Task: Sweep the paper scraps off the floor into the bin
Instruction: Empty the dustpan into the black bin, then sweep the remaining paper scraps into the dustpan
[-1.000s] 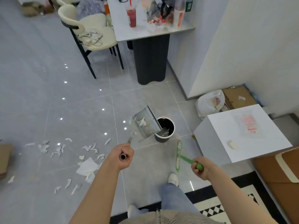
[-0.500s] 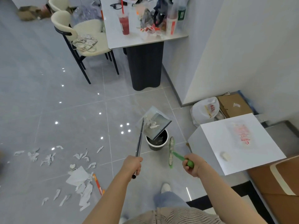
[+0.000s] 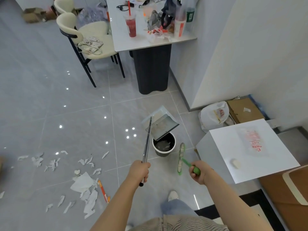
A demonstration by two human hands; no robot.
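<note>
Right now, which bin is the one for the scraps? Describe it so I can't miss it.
Find the dark fluted table pedestal by the wall; on the floor nearer the person stands a small round bin, white-rimmed and dark inside. The tilted dustpan hangs over it, unlike the tied white bag beside the wall.

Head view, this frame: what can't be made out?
- Bin contents: dustpan tilted over its rim hides part; the rest is blurred.
- Scraps in the dustpan: motion-blurred, uncountable.
- Broom bristles: seen edge-on.
- Left hand fingers: wrapped under the pole.
- Bag print: blurred, unreadable.
</note>
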